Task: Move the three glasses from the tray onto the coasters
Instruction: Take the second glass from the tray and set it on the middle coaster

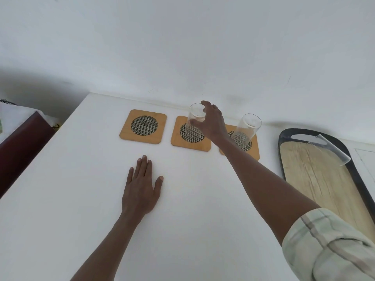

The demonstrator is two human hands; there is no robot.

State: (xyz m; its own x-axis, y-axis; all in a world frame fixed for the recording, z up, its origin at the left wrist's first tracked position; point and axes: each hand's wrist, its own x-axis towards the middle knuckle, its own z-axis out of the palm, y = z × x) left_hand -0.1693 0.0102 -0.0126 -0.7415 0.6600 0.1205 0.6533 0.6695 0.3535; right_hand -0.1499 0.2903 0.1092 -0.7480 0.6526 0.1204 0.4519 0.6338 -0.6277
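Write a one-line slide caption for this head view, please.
Right hand sets second glass on middle coaster; one glass remains on tray.

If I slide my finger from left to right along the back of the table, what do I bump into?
Empty coaster → middle coaster with a glass held by the right hand → right coaster with a glass → tray with the last glass.

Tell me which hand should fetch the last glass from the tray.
Right, probably. The last glass stands on the tray at far right, on the right hand's side; that hand is at the middle glass. The left hand lies flat on the table, farther away.
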